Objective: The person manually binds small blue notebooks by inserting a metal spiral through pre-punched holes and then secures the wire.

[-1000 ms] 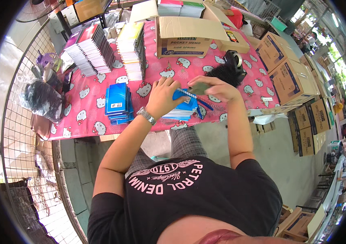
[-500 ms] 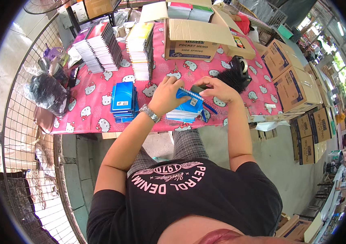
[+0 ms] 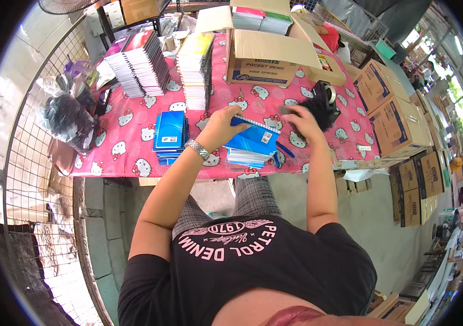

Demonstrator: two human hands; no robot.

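My left hand is closed on the left end of a blue spiral notebook, thumb on its cover. That notebook lies tilted over a stack of similar blue notebooks near the table's front edge. To the right, my right hand pinches a small dark block whose kind I cannot make out. Just beyond that hand lies a bundle of thin black bristle-like strands. A slim blue tool rests beside the stack. Another pile of blue notebooks stands on the left.
Tall notebook stacks, one yellow-topped and one red-topped, stand at the back left. An open cardboard box sits behind my hands. A black tape dispenser is at the right. Closed cartons are piled beyond the table.
My right hand has drawn away from the notebook's spiral edge toward the right, taking the small dark block with it. My left hand keeps its grip on the notebook.
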